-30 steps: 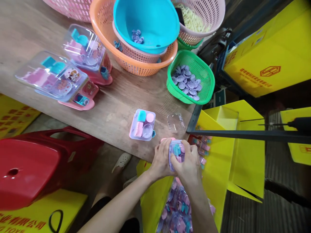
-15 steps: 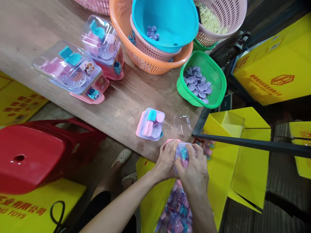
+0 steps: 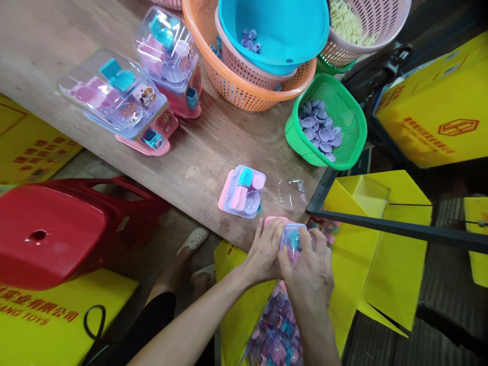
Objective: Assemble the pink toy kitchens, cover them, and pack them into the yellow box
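Observation:
Both hands grip one small toy playset point(image 3: 293, 243) at the table's front corner. It has a pink base, a purple tray with turquoise and pink parts, and a clear cover over the top. My left hand point(image 3: 266, 251) is closed around the base side. My right hand point(image 3: 309, 264) presses its fingers and thumb onto the cover side. Just beyond them, a second playset point(image 3: 245, 192) stands uncovered on the wooden table point(image 3: 198, 175). A loose clear plastic cover point(image 3: 293, 194) lies to its right.
Two larger covered toys point(image 3: 114, 99) stand at the left. Behind are an orange basket point(image 3: 244, 94), a blue bowl point(image 3: 274, 30) and a green basket point(image 3: 324, 147) of purple dishes. An open yellow box point(image 3: 353, 274) with many toys is below the hands; a red stool point(image 3: 49, 229) stands left.
The whole scene has shifted right as my head view turned. Both hands keep their hold on the playset, with the right fingers moving slightly over its cover.

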A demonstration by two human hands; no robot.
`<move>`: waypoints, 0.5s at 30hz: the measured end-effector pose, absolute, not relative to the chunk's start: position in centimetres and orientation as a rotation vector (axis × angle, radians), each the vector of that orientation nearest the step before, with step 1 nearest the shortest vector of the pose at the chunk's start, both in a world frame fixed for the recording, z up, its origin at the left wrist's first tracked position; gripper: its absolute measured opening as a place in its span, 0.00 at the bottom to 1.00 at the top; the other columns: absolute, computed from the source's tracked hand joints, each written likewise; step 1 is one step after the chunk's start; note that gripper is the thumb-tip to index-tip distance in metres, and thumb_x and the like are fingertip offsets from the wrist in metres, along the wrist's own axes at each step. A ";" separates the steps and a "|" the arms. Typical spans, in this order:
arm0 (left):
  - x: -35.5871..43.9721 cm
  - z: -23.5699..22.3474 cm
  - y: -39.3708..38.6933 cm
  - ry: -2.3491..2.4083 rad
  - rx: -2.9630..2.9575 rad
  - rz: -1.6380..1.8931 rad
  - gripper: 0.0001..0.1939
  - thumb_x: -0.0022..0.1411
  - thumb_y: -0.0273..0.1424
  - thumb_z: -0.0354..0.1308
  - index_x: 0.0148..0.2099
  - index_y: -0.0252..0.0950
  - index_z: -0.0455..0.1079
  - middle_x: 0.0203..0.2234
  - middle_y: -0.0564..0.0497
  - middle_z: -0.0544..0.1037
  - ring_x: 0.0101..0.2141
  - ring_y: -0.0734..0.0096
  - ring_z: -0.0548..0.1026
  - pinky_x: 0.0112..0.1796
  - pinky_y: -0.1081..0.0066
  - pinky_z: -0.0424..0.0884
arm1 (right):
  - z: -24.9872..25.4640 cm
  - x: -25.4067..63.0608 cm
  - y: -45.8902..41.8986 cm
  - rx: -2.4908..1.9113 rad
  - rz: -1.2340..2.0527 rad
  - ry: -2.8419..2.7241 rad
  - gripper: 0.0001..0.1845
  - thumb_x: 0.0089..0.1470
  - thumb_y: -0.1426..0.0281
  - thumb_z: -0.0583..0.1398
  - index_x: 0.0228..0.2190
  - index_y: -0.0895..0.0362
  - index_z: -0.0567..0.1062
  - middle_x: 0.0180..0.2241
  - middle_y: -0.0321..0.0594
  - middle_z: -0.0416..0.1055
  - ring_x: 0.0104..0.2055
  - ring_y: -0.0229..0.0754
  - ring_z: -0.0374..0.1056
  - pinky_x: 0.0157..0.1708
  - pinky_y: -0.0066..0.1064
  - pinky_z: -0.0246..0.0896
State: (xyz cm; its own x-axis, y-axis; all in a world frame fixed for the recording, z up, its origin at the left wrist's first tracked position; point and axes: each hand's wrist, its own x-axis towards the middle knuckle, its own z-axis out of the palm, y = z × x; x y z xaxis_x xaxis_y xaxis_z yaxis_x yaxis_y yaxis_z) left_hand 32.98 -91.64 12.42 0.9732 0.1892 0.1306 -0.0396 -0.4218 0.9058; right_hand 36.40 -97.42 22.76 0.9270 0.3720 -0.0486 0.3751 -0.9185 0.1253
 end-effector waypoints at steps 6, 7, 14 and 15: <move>33.0 12.4 -91.7 0.122 1.969 0.257 0.43 0.49 0.40 0.55 0.63 0.29 0.41 0.57 0.35 0.59 0.60 0.54 0.53 0.59 0.49 0.40 | 22.5 35.8 -97.7 2.962 0.048 0.517 0.24 0.49 0.63 0.56 0.49 0.55 0.65 0.53 0.50 0.57 0.45 0.55 0.57 0.41 0.47 0.57; 33.0 12.3 -91.7 0.120 1.961 0.263 0.44 0.49 0.40 0.56 0.63 0.29 0.41 0.57 0.35 0.59 0.59 0.53 0.53 0.59 0.49 0.41 | 22.5 35.9 -97.7 2.977 0.049 0.536 0.24 0.49 0.64 0.56 0.49 0.55 0.65 0.53 0.49 0.57 0.45 0.55 0.57 0.42 0.47 0.57; 33.1 11.8 -91.8 0.077 1.923 0.291 0.49 0.46 0.44 0.57 0.63 0.29 0.38 0.58 0.33 0.57 0.60 0.49 0.51 0.58 0.46 0.42 | 22.5 37.9 -97.9 3.033 -0.086 0.685 0.24 0.46 0.65 0.58 0.47 0.54 0.67 0.51 0.47 0.59 0.47 0.53 0.59 0.45 0.45 0.59; 33.1 11.8 -91.9 0.083 1.927 0.295 0.50 0.46 0.45 0.57 0.63 0.29 0.38 0.57 0.34 0.57 0.60 0.49 0.51 0.58 0.46 0.42 | 22.5 37.9 -98.0 3.042 -0.083 0.722 0.23 0.46 0.65 0.58 0.47 0.54 0.67 0.51 0.46 0.60 0.48 0.53 0.59 0.45 0.44 0.59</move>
State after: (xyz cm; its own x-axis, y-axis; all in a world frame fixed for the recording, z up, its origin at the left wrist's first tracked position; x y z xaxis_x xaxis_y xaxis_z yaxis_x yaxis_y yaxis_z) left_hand 33.08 -91.86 11.81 0.9662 0.1981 0.1651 -0.0827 -0.3686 0.9259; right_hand 37.94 -98.05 22.45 0.8920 0.4487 -0.0550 0.4495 -0.8933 0.0018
